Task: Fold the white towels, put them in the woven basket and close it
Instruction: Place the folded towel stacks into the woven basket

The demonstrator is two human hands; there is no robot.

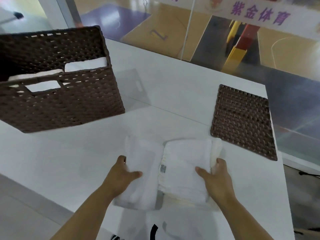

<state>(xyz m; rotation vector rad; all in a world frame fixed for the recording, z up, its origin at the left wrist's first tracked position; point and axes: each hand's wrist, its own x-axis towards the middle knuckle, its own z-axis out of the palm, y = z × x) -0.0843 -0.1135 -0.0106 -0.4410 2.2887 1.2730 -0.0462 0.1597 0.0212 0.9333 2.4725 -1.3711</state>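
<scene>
- Two folded white towels side by side on the white table [173,87], near its front edge, touching or slightly overlapping along the inner edges.
- Left towel [143,174]: flat and folded, blurred; outline faint against the table.
- Right towel [185,167]: thicker folded stack, small label visible on its left edge, a loose fold bulging at the far right corner.
- Left hand [121,175]: at the left edge of the left towel, thumb laid on top of the cloth, other fingers curled around or under the edge; pinching that edge between thumb and fingers.
- Right hand [216,179]: at the right edge of the right towel, thumb spread out over the top, fingers wrapped around the bulging fold at the side; gripping the stack's edge.
- Both towels lie between the two hands, with the thumbs pointing inward toward each other.
- Woven basket [57,94]: dark brown, open, far left on the table, well apart from the hands; white towels [86,64] already inside, seen over the rim and through the handle cutout.
- Basket lid [242,122]: flat brown woven panel lying on the table to the right, just beyond the right towel's far corner, close to but apart from the right hand.
- Open table surface between towels and basket; nothing standing there.
- Glass partition [216,37] past the table's far edge.
</scene>
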